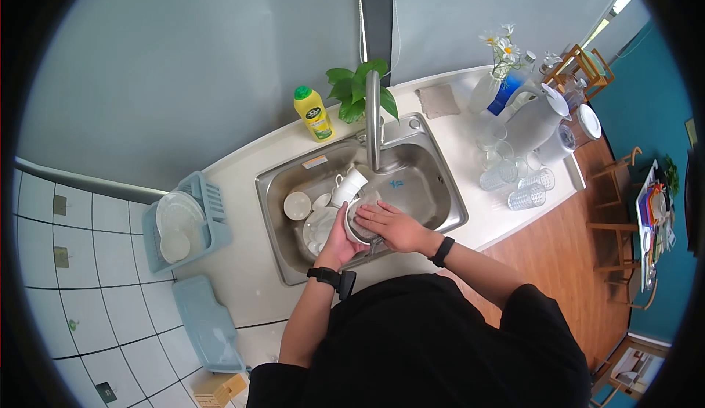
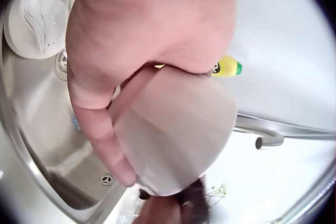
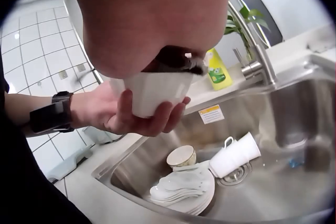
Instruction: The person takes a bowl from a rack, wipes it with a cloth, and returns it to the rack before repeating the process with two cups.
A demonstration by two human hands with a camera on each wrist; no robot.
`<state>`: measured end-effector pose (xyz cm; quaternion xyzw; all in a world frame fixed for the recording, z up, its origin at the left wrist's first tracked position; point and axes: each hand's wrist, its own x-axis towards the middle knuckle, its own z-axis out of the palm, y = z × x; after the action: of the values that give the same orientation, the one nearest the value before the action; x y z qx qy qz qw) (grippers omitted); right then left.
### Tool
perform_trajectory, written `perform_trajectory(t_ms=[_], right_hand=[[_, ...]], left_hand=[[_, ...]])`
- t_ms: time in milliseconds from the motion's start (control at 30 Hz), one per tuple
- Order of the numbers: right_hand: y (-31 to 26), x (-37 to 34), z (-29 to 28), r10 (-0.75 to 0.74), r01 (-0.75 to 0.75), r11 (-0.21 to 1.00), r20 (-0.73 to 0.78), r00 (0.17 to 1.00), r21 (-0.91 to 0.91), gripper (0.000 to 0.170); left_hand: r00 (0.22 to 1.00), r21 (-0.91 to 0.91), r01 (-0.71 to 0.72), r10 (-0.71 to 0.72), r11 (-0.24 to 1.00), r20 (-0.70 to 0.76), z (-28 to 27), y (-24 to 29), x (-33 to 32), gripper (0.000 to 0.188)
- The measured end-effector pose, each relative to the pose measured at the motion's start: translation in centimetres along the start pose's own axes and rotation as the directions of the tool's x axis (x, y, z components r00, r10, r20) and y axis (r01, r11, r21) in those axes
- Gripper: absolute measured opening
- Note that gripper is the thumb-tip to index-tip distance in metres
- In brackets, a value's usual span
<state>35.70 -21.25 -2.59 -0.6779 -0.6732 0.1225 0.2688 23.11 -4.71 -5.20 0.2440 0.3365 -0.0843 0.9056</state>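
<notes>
A white bowl (image 1: 352, 235) (image 2: 178, 124) (image 3: 152, 94) is gripped from outside by my left hand (image 1: 338, 245) (image 2: 121, 45) (image 3: 128, 116), its fingers curled round the wall and underside. My right hand (image 1: 396, 230) (image 3: 152, 19) lies over the bowl's opening with fingers extended, pressing a greyish cloth-like thing (image 1: 367, 215) inside. The right wrist view hides those fingertips. Below, in the sink, are stacked white cups (image 1: 348, 185) (image 3: 236, 155), a small bowl (image 1: 297, 205) (image 3: 181, 156), and plates with several spoons (image 3: 178, 186) on them.
The metal sink (image 1: 273, 243) has a faucet (image 1: 374, 118) arching over it. Behind stand a yellow bottle (image 1: 316, 116) and a plant (image 1: 352, 88). A blue dish rack (image 1: 213, 235) with dishes is at the left; glasses (image 1: 526, 197) and a pitcher (image 1: 530, 121) are at the right.
</notes>
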Motion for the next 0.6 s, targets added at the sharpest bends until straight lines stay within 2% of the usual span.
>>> perform_trajectory(t_ms=[67, 167, 300, 367, 400, 433, 467, 500, 533, 567, 600], right_hand=[[0.7, 0.1, 0.2, -0.061, 0.067, 0.997, 0.110, 0.992, -0.047, 0.070], [1.6, -0.2, 1.0, -0.074, 0.083, 0.995, 0.168, 0.983, -0.048, 0.066], [0.6, -0.5, 2.6, -0.004, 0.023, 0.990, 0.133, 0.991, -0.141, 0.059], [-0.2, -0.5, 3.6, 0.087, -0.088, 0.991, 0.017, 0.996, 0.098, 0.049], [-0.6, -0.1, 3.3, 0.083, -0.085, 0.991, 0.020, 0.996, 0.099, 0.049], [-1.4, 0.3, 2.5, 0.259, -0.301, 0.904, 0.170, 0.951, 0.303, 0.044], [-1.8, 0.6, 1.7, 0.384, -0.511, 0.731, 0.346, 0.856, 0.453, 0.040], [-1.7, 0.9, 1.2, 0.384, -0.511, 0.730, 0.346, 0.856, 0.454, 0.040], [-1.5, 1.3, 0.6, 0.498, -0.638, 0.445, 0.418, 0.760, 0.628, 0.035], [-1.3, 1.5, 0.3, 0.563, -0.676, 0.104, 0.517, 0.644, 0.729, 0.032], [-1.1, 1.4, 0.3, 0.504, -0.328, -0.413, 0.513, 0.695, 0.849, 0.029]], left_hand=[[1.000, 0.092, 0.020, -0.018, 0.996, -0.017, -0.7, 0.2, 0.4, 0.066], [0.995, 0.195, 0.005, 0.014, 0.981, -0.096, 0.8, 1.0, -0.6, 0.065], [0.994, 0.183, -0.043, 0.060, 0.982, -0.087, -0.1, 1.4, 0.5, 0.063], [0.966, 0.311, -0.180, 0.226, 0.933, -0.121, -0.2, 1.1, 1.1, 0.061], [0.966, 0.309, -0.182, 0.229, 0.934, -0.124, -0.2, 1.0, 1.2, 0.061], [0.945, 0.392, -0.221, 0.295, 0.893, -0.140, -0.2, 1.0, 1.2, 0.059], [0.921, 0.474, -0.253, 0.360, 0.843, -0.149, -0.2, 0.9, 1.3, 0.058], [0.921, 0.475, -0.253, 0.360, 0.843, -0.149, -0.3, 0.9, 1.2, 0.058], [0.908, 0.487, -0.297, 0.400, 0.822, -0.122, -0.4, 0.8, 1.2, 0.057], [0.894, 0.497, -0.340, 0.439, 0.798, -0.094, -0.4, 0.7, 1.1, 0.056], [0.894, 0.498, -0.340, 0.439, 0.798, -0.094, -0.5, 0.6, 1.2, 0.056]])
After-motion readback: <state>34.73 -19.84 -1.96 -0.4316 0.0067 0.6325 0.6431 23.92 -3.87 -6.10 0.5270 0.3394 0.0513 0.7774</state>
